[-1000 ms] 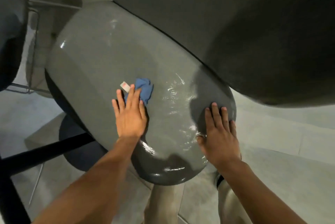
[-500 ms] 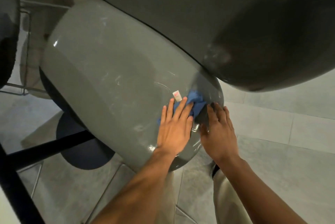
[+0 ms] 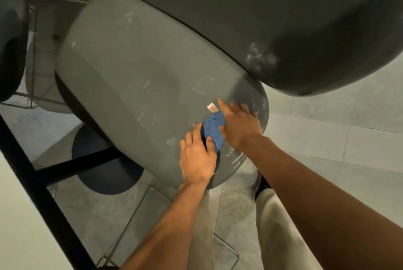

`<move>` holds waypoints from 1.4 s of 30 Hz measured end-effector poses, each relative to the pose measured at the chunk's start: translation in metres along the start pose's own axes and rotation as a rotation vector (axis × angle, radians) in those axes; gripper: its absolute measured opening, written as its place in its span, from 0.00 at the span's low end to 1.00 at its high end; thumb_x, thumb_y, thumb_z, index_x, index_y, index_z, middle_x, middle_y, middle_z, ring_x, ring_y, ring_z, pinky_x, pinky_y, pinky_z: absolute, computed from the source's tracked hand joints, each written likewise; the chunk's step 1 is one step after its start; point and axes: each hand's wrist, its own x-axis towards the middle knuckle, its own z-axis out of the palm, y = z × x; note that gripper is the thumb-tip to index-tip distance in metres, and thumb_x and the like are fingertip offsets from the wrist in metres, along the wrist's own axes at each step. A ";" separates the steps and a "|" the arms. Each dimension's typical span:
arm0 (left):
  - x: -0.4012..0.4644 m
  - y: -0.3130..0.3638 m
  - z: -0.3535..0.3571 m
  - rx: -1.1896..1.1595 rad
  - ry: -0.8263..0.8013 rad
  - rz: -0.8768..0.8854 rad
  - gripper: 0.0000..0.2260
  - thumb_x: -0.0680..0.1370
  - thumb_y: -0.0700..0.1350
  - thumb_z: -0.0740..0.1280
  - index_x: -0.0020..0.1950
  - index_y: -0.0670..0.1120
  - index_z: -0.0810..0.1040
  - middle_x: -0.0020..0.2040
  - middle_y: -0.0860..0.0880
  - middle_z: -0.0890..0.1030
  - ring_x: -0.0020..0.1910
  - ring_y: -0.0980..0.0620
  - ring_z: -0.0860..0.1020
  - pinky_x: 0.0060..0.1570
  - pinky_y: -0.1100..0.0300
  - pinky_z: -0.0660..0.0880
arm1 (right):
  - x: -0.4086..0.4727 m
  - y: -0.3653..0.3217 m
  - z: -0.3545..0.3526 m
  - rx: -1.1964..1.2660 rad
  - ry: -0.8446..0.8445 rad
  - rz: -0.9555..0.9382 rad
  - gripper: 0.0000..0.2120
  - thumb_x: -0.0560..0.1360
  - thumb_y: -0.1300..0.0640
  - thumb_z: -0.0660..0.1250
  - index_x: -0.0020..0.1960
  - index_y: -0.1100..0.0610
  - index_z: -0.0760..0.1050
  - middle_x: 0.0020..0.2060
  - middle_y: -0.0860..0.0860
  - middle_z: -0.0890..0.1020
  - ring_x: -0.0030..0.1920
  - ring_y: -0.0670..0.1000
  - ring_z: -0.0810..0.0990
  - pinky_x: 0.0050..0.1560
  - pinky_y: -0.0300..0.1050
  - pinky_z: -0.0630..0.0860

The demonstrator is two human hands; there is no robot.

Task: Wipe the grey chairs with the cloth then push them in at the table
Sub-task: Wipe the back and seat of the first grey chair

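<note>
blue cloth [image 3: 213, 126] is pressed flat against the lower right of the grey chair [image 3: 130, 77] back, between both hands. the left hand [image 3: 197, 156] covers its lower edge and the right hand [image 3: 238, 123] its right side, each grip laid nearly flat, fingers extended. a white label [image 3: 212, 108] is seen just above.

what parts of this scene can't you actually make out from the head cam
- Cloth: mostly covered by the left hand and right hand; which hand holds it is unclear.
- Label on the cloth: print too small to read.
- Grey chair: its far side is hidden by the dark chair overhead.
- Table: cut off by the left edge.
</note>
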 end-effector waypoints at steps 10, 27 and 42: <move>0.004 -0.013 -0.002 -0.184 -0.056 -0.204 0.14 0.82 0.51 0.68 0.64 0.45 0.80 0.60 0.46 0.73 0.64 0.43 0.72 0.66 0.54 0.68 | -0.015 -0.002 -0.003 -0.035 -0.046 0.032 0.19 0.80 0.50 0.66 0.69 0.50 0.73 0.67 0.56 0.68 0.69 0.60 0.68 0.71 0.61 0.66; -0.074 0.012 -0.063 -0.365 0.173 0.097 0.06 0.86 0.46 0.59 0.60 0.48 0.73 0.54 0.53 0.77 0.51 0.55 0.75 0.54 0.55 0.74 | -0.095 0.006 -0.035 0.162 0.067 -0.188 0.14 0.79 0.52 0.68 0.63 0.52 0.74 0.62 0.50 0.76 0.66 0.55 0.71 0.66 0.58 0.70; -0.224 0.062 -0.126 -0.414 0.450 0.167 0.07 0.87 0.48 0.59 0.63 0.50 0.73 0.56 0.53 0.78 0.54 0.54 0.78 0.55 0.45 0.77 | -0.231 0.021 -0.117 0.394 -0.049 -0.414 0.11 0.72 0.50 0.77 0.46 0.50 0.76 0.42 0.48 0.81 0.43 0.50 0.80 0.44 0.49 0.78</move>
